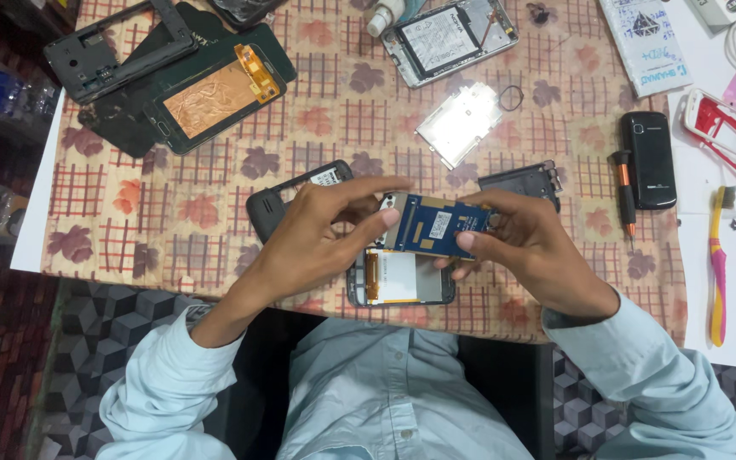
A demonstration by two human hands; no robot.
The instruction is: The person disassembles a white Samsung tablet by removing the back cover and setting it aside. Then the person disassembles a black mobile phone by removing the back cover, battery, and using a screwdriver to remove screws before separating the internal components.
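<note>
Patterned tablecloth, strewn with phone parts. Left hand and right hand both pinch blue circuit board above screen frame.

Worktop under leaf-patterned cloth: phone frames upper left, black phone and screwdriver at right, toothbrush far right.

Blue phone board in the air

The blue circuit board is flat and small — held just above a phone frame — white screen up.

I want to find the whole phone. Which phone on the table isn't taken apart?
The black phone near the right edge, beside the orange-handled screwdriver. It is closed and whole; the others are open frames and loose parts.
</note>
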